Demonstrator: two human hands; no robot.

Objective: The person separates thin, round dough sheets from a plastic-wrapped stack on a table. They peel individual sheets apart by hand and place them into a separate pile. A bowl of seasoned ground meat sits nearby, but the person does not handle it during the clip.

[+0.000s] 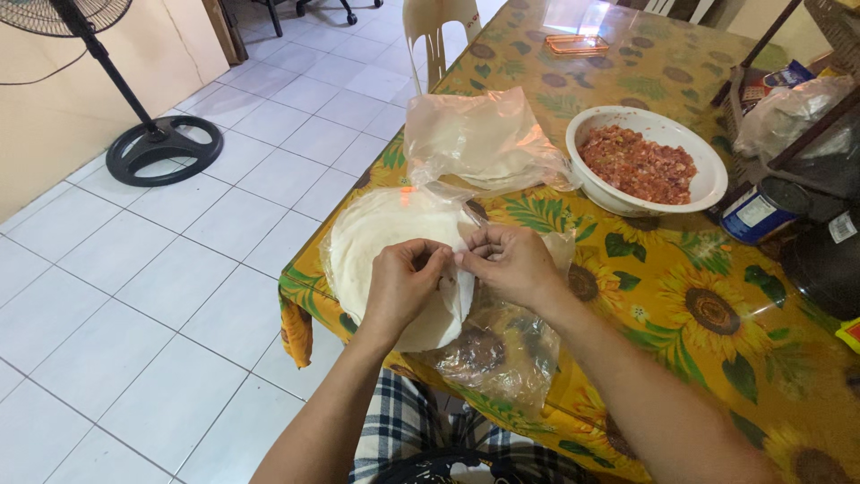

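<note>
A stack of thin round white wrappers (376,237) lies on clear plastic at the near corner of the table. My left hand (403,282) and my right hand (511,260) meet over the stack's right edge, both pinching the rim of a wrapper between fingertips. A crumpled clear plastic bag (502,354) hangs under my hands over the table edge. A second plastic bag with more wrappers (479,139) sits just behind. A white bowl (708,184) of reddish minced filling (638,163) stands to the right of that.
The table wears a yellow sunflower-print cloth (708,305). A tin can (760,211) and a dark rack with bagged items (797,116) crowd the right side. A small orange tray (576,43) lies far back. A white plastic chair (436,31) and a standing fan (161,143) are on the tiled floor.
</note>
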